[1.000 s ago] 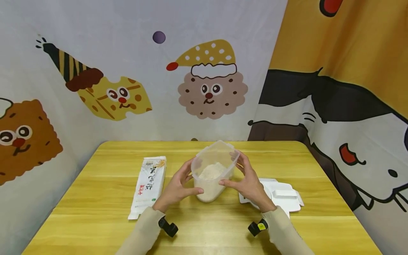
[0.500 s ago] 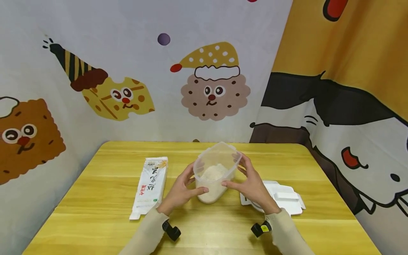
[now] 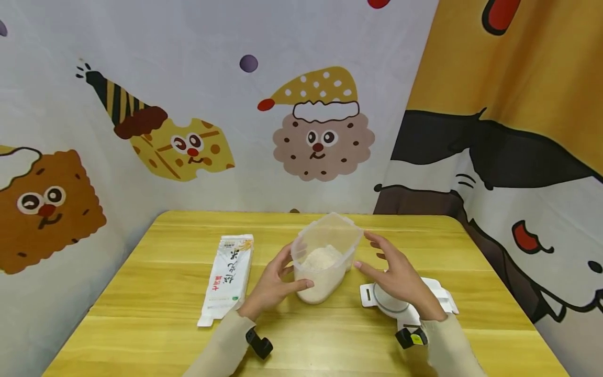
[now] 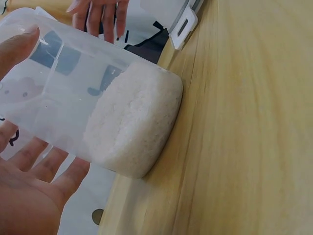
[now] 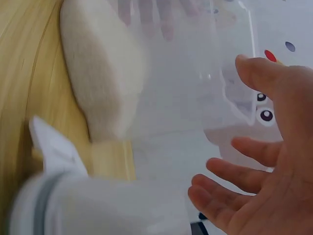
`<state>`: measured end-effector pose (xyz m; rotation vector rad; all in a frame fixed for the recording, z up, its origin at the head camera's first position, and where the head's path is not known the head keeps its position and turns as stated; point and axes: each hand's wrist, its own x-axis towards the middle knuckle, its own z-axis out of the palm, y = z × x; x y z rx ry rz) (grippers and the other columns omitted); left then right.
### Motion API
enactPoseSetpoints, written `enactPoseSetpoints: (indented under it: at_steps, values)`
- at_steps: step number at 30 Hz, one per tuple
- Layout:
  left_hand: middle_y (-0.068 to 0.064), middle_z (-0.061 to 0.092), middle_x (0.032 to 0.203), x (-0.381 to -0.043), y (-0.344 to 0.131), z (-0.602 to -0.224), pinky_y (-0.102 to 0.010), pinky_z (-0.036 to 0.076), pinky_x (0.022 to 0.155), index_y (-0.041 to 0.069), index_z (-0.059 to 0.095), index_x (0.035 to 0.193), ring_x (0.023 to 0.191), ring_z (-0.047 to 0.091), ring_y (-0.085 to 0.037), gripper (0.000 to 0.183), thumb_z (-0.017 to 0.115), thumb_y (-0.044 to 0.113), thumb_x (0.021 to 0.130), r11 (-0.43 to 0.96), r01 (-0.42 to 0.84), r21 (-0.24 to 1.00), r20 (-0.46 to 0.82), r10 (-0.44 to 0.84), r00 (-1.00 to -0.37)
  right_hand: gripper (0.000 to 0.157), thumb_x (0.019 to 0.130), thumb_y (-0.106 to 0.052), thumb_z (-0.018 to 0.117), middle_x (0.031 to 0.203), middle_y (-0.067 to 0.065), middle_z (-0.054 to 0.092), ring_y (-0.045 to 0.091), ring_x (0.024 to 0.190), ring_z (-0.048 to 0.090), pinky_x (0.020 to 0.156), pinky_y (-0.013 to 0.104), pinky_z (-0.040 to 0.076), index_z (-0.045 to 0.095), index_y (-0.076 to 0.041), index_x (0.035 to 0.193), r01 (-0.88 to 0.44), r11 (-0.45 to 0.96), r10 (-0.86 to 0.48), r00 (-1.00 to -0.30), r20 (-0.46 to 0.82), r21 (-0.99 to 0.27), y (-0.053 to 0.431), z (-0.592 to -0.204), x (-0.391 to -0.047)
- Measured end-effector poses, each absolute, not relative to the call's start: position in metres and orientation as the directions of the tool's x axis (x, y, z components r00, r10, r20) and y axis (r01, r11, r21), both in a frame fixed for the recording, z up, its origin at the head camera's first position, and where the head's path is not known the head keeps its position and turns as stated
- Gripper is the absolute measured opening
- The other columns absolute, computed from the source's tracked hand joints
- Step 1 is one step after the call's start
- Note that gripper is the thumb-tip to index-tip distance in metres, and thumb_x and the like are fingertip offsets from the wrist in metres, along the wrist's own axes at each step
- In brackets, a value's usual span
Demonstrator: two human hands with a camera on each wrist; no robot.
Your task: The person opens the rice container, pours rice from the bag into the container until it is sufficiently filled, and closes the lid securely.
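Note:
A clear plastic container (image 3: 325,285) stands on the table with pale grains, apparently rice (image 4: 132,115), in its lower part. The top is uncovered. My left hand (image 3: 273,285) holds its left side, thumb on the near wall and fingers around the far side. On the right, my right hand (image 3: 400,275) is off the container, its fingers spread and relaxed with nothing in them. Below that hand lies a white lid (image 3: 443,296) with a round part and clip tabs; the hand and wrist hide some of it.
A white printed packet (image 3: 226,280) lies flat on the wooden table (image 3: 311,348), left of the container. Behind the table's far edge hangs a cartoon-print curtain (image 3: 198,52).
My right hand has let go of the container and moved to the right, over the lid. The left hand keeps its hold. The head view has shifted slightly.

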<state>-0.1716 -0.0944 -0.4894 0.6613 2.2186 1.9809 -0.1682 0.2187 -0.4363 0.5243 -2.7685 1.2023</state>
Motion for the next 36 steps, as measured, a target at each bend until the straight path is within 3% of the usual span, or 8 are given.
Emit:
enactPoseSetpoints:
  at_steps: [4, 11, 15, 22, 26, 36]
  values:
    - [-0.001, 0.046, 0.160, -0.171, -0.094, -0.490, -0.037, 0.046, 0.115, 0.031, 0.036, 0.158, 0.147, 0.045, -0.024, 0.090, 0.086, 0.018, 0.084, 0.062, 0.254, 0.965, 0.213, 0.378, -0.901, 0.070, 0.098, -0.043, 0.069, 0.157, 0.014, 0.045, 0.042, 0.140, 0.047, 0.109, 0.061, 0.046, 0.041, -0.014, 0.156, -0.357, 0.688, -0.301, -0.932, 0.200, -0.632, 0.232, -0.435, -0.164]
    - [0.001, 0.045, 0.160, -0.170, -0.095, -0.487, -0.046, 0.043, 0.117, 0.032, 0.036, 0.158, 0.146, 0.045, -0.023, 0.089, 0.086, 0.018, 0.085, 0.063, 0.237, 0.969, 0.197, 0.376, -0.906, 0.067, 0.098, -0.050, 0.067, 0.157, 0.014, 0.046, 0.045, 0.145, 0.039, 0.109, 0.071, 0.036, 0.047, -0.015, 0.151, -0.354, 0.764, -0.308, -0.935, 0.177, -0.540, 0.256, -0.432, -0.157]
    - [0.001, 0.045, 0.160, -0.169, -0.094, -0.487, -0.047, 0.043, 0.117, 0.033, 0.036, 0.158, 0.146, 0.045, -0.024, 0.089, 0.085, 0.019, 0.086, 0.054, 0.229, 0.972, 0.193, 0.378, -0.906, 0.063, 0.098, -0.047, 0.068, 0.155, 0.014, 0.048, 0.045, 0.142, 0.041, 0.106, 0.071, 0.039, 0.050, -0.015, 0.149, -0.366, 0.780, -0.321, -0.930, 0.178, -0.508, 0.270, -0.436, -0.151]
    - [0.003, 0.045, 0.160, -0.169, -0.093, -0.489, -0.038, 0.044, 0.117, 0.032, 0.037, 0.158, 0.147, 0.044, -0.021, 0.089, 0.086, 0.020, 0.085, 0.051, 0.226, 0.973, 0.190, 0.378, -0.906, 0.053, 0.097, -0.034, 0.072, 0.146, 0.016, 0.057, 0.044, 0.134, 0.050, 0.102, 0.066, 0.045, 0.057, -0.012, 0.142, -0.424, 0.807, -0.363, -0.905, 0.222, -0.410, 0.294, -0.441, -0.140]
    - [0.003, 0.045, 0.160, -0.170, -0.091, -0.490, -0.041, 0.042, 0.118, 0.032, 0.037, 0.158, 0.148, 0.043, -0.019, 0.089, 0.086, 0.018, 0.084, 0.049, 0.224, 0.973, 0.189, 0.379, -0.906, 0.046, 0.093, -0.029, 0.077, 0.138, 0.015, 0.063, 0.042, 0.127, 0.057, 0.099, 0.064, 0.049, 0.063, -0.012, 0.134, -0.428, 0.833, -0.374, -0.902, 0.213, -0.350, 0.309, -0.443, -0.134]
    - [0.006, 0.046, 0.159, -0.170, -0.092, -0.491, -0.047, 0.039, 0.119, 0.035, 0.038, 0.156, 0.148, 0.042, -0.017, 0.089, 0.087, 0.019, 0.083, 0.062, 0.208, 0.976, 0.172, 0.362, -0.916, 0.039, 0.083, -0.028, 0.085, 0.124, 0.009, 0.071, 0.032, 0.114, 0.066, 0.094, 0.056, 0.055, 0.072, -0.015, 0.117, -0.324, 0.901, -0.338, -0.941, 0.001, -0.288, 0.333, -0.451, -0.126]
